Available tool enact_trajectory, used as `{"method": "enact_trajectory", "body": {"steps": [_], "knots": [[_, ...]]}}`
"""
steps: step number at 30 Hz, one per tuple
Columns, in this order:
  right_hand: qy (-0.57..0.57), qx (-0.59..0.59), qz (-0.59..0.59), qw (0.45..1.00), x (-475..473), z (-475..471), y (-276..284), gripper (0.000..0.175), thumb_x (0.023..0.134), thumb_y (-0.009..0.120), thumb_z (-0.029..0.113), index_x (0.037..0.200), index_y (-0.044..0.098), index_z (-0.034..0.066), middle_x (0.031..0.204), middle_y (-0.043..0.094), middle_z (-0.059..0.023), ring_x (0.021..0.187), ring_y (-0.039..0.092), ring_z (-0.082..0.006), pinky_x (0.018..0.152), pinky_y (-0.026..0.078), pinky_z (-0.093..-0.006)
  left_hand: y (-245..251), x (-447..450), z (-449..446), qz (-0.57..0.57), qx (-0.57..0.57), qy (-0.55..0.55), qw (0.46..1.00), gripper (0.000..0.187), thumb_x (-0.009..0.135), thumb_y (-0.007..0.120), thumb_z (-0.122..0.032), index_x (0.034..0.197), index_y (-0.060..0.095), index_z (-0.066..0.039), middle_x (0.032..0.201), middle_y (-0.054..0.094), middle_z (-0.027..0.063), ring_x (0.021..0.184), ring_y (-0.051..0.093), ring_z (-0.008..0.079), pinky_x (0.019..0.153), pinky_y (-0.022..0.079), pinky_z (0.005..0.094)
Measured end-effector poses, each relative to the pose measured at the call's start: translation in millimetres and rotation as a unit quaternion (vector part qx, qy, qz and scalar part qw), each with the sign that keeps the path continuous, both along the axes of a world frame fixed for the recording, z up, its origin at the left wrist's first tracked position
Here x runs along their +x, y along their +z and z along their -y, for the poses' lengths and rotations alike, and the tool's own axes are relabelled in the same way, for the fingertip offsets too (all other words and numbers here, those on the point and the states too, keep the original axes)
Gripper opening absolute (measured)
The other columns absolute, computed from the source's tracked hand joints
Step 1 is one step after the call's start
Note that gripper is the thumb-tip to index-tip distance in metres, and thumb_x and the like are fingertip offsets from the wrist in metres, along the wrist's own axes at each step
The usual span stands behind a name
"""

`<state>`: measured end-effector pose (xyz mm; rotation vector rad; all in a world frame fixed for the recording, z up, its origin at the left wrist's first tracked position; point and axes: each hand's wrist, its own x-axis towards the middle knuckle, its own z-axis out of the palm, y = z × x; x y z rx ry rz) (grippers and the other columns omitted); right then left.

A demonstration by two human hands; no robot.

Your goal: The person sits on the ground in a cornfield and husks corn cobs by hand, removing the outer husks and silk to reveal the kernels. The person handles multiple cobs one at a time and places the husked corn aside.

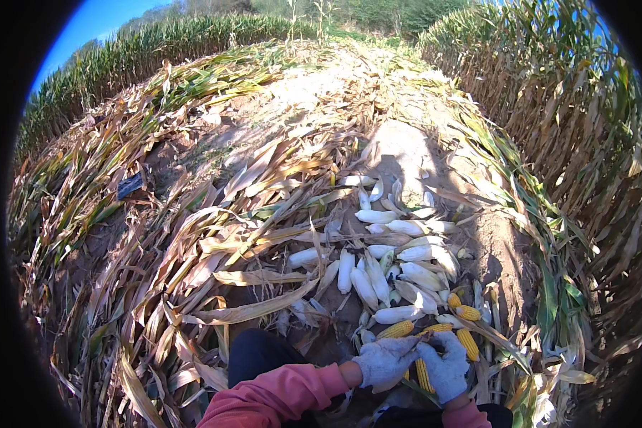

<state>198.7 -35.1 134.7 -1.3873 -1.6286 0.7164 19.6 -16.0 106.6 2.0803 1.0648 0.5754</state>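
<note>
My left hand (385,362), in a whitish knit glove, has its fingers bent close to my right hand (445,366), gloved alike. Both meet above the ground in front of my knees; what lies between the fingers is too small and hidden to name. Bare yellow ears of corn (467,344) lie right around the hands, one (423,376) partly beneath them and another (396,329) just beyond the left glove. Farther out spreads a loose heap of corn ears in pale husks (377,278).
Dry corn stalks and leaves (192,278) cover the ground at left. Standing corn (578,107) rises at right, with more (155,59) at far left. A dark blue object (129,185) lies among the left stalks. Bare soil (500,251) shows right of the heap.
</note>
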Motion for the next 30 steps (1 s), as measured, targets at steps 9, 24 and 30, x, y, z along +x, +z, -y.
{"method": "enact_trajectory", "body": {"steps": [9, 24, 30], "knots": [[-0.002, -0.031, -0.045, 0.998, -2.5, 1.4, -11.5, 0.016, 0.088, 0.07, 0.012, 0.097, 0.062, 0.0005, 0.084, 0.066, -0.0104, 0.076, 0.064, -0.0193, 0.072, 0.051, -0.0337, -8.9, 5.6, -3.0, 0.144, -0.148, 0.027, 0.978, 0.048, 0.103, 0.05, -0.041, 0.131, 0.062, -0.005, 0.125, 0.067, 0.0168, 0.115, 0.065, 0.0293, 0.098, 0.051, 0.0349], [-0.037, 0.03, -0.151, 0.987, -19.0, 10.9, 12.9, 0.021, 0.087, 0.073, 0.01, 0.102, 0.064, 0.0001, 0.09, 0.064, -0.0097, 0.084, 0.063, -0.019, 0.077, 0.051, -0.0323, -13.2, 0.5, -12.7, 0.198, -0.038, -0.016, 0.979, 0.041, 0.101, 0.058, -0.034, 0.128, 0.063, -0.004, 0.123, 0.067, 0.0172, 0.115, 0.064, 0.0294, 0.1, 0.05, 0.0343], [0.002, 0.051, -0.014, 0.999, -11.6, 10.6, 18.1, 0.02, 0.088, 0.069, 0.008, 0.105, 0.063, 0.0009, 0.092, 0.064, -0.0096, 0.084, 0.063, -0.0189, 0.077, 0.051, -0.032, -24.7, 3.3, -9.9, 0.216, 0.043, 0.008, 0.975, 0.042, 0.098, 0.064, -0.036, 0.125, 0.065, -0.004, 0.12, 0.068, 0.0165, 0.112, 0.065, 0.0261, 0.097, 0.051, 0.0333]]}}
